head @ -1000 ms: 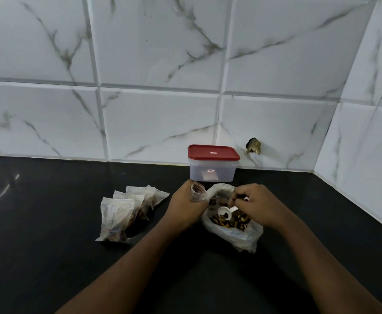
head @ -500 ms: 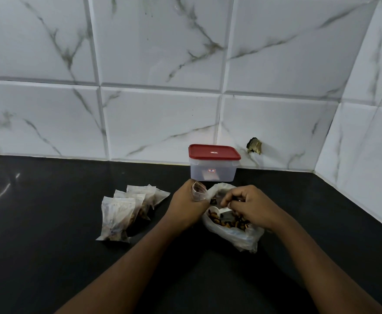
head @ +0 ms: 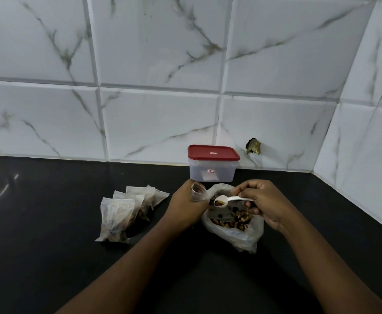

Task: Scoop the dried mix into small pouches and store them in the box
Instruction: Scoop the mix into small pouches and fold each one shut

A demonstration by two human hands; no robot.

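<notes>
My left hand grips a small clear pouch with its mouth held open upward. My right hand pinches the handle of a white plastic scoop whose bowl holds a little dried mix, raised just right of the pouch mouth. Below it lies an open plastic bag of dried mix on the black counter. Several filled pouches lie in a pile to the left. A clear box with a red lid stands shut behind my hands, against the wall.
The black counter runs left and toward me. White marble-look tiled walls close off the back and the right side, meeting in a corner. A small broken hole shows in the back tile right of the box.
My right hand has lifted the scoop out of the bag with mix in its bowl and brought it up toward the pouch mouth. My left hand has stayed in place.
</notes>
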